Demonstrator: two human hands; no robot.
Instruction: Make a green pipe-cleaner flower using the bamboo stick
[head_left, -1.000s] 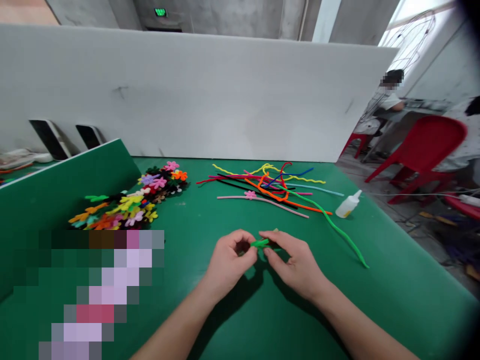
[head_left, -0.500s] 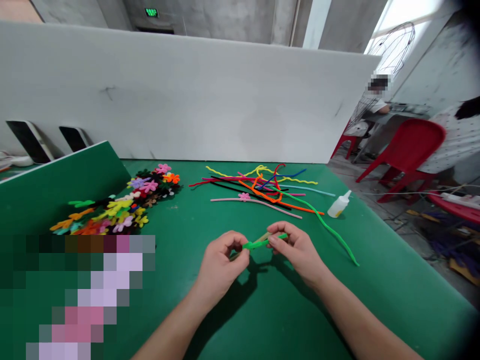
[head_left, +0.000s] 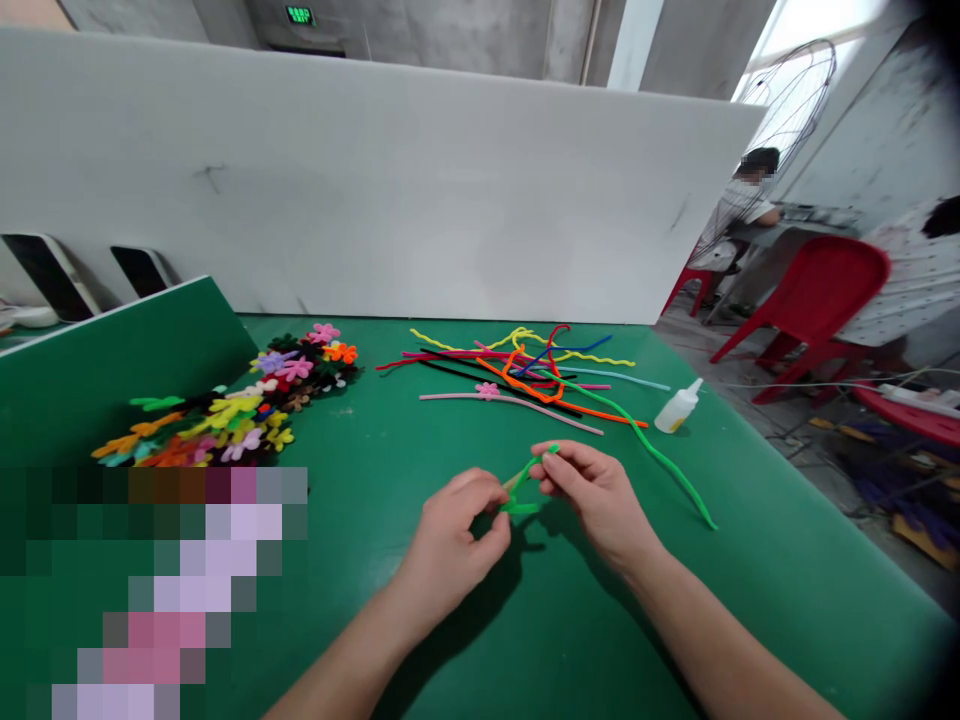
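Both hands work on one short green pipe cleaner [head_left: 525, 485] just above the green table [head_left: 420, 440]. My left hand [head_left: 454, 545] pinches its lower, coiled end, where a thin pale stick also shows. My right hand [head_left: 589, 495] pinches the upper end between thumb and forefinger, so the wire slants up to the right. Beyond the hands lies a loose bundle of coloured pipe cleaners [head_left: 525, 365], and a long green pipe cleaner [head_left: 660, 460] curves off to the right.
A heap of finished pipe-cleaner flowers [head_left: 240, 405] lies at the left beside a raised green board [head_left: 112, 365]. A small white glue bottle [head_left: 679, 407] lies near the table's right edge. A white partition [head_left: 375, 180] stands behind. Red chairs [head_left: 817, 295] and seated people are at the right.
The green pipe cleaner went from lying level between my hands to slanting upward. My right hand rose slightly while my left dropped and turned its end.
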